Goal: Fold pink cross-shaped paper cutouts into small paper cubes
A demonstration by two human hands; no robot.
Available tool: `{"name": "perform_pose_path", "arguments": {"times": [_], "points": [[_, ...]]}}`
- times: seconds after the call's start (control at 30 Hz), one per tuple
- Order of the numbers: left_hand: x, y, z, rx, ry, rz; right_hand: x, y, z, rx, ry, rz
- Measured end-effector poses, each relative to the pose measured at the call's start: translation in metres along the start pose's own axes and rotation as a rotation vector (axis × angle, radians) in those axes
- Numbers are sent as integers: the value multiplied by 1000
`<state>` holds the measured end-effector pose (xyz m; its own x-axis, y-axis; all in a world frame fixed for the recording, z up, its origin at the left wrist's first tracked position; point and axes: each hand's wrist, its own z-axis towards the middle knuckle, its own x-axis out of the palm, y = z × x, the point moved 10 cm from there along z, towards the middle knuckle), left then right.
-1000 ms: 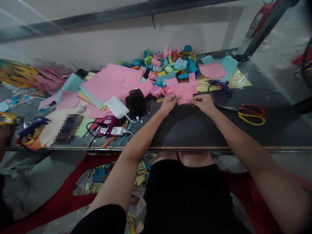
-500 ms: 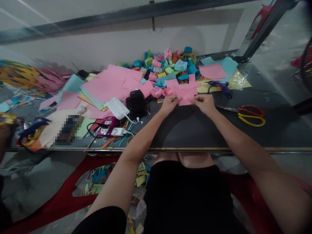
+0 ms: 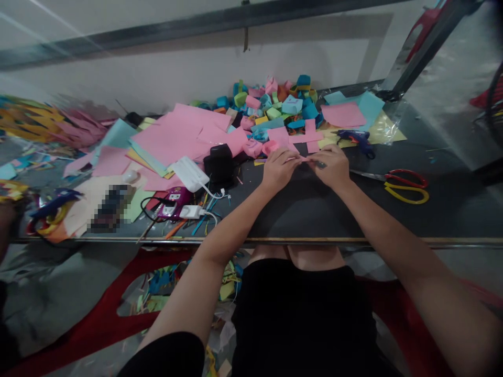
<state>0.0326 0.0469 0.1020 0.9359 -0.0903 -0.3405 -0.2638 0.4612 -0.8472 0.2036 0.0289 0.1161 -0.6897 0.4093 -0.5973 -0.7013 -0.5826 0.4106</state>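
My left hand (image 3: 278, 168) and my right hand (image 3: 332, 165) meet over the dark table (image 3: 314, 209), fingers curled and pinched on a cross-shaped pink paper cutout (image 3: 299, 137). The near part of the cutout is folded under my fingers; its far arms stick out past them. Just beyond lies a pile of small folded paper boxes (image 3: 275, 102) in blue, pink, green and orange.
Pink and teal sheets (image 3: 176, 136) spread to the left, beside a black box (image 3: 219, 162), a white charger (image 3: 188, 173) and cables. A blue glue gun (image 3: 356, 139) lies to the right, red-and-yellow scissors (image 3: 406, 186) further right. A second glue gun (image 3: 55, 201) sits far left.
My hands have drawn closer together and their fingers have curled over the pink cutout, folding its near part down; less of the paper shows than before.
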Motion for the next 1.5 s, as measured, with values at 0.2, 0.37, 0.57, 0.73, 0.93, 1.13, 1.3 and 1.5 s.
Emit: {"name": "perform_pose_path", "arguments": {"times": [0.2, 0.37, 0.57, 0.73, 0.93, 1.13, 1.3, 1.5], "points": [[9, 2, -3, 47, 82, 68, -3, 21, -3, -67, -48, 54], [15, 0, -6, 92, 98, 135, 2, 27, -6, -113, -62, 30], [16, -5, -10, 371, -13, 358, 5, 27, -8, -187, -72, 2], [9, -25, -22, 671, -193, 541, -2, 21, -8, -240, -117, -28], [-8, -25, -20, 681, -262, 487, -7, 10, -2, -204, -98, -51], [-43, -10, -4, 551, -333, 394, -20, -27, 2, -81, -137, -76], [-54, 5, 11, 473, -316, 250, -27, -67, 1, 129, -209, 108], [12, 42, 21, 238, 181, -195, 38, -51, -7, 456, 140, 808]]}}
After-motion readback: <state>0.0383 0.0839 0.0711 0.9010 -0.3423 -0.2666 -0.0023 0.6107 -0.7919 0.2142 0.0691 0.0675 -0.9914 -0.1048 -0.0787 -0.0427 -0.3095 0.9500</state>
